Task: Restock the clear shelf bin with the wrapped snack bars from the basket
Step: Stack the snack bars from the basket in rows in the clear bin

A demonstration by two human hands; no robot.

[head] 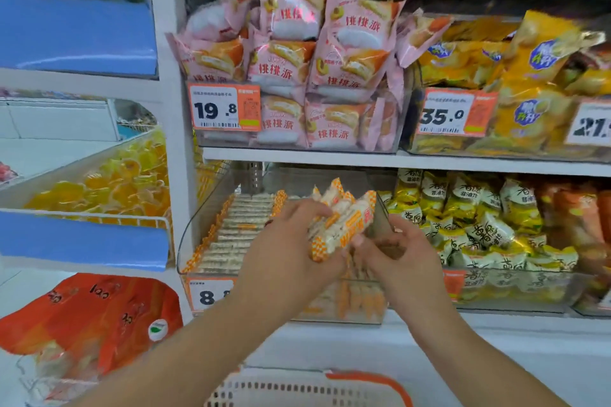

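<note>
Both arms outstretched, left hand [291,241] fingers curled in grip, right hand [401,249] half-curled.

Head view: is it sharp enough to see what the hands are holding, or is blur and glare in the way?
Head view: bundle of wrapped bars readable in the left hand; right hand at its end; edges smeared and bent, glare on the clear bin.

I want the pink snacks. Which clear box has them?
The top-shelf box on the left, with the 19.8 price tag. Its packets are pink; the other boxes hold yellow or orange-and-white ones.
</note>
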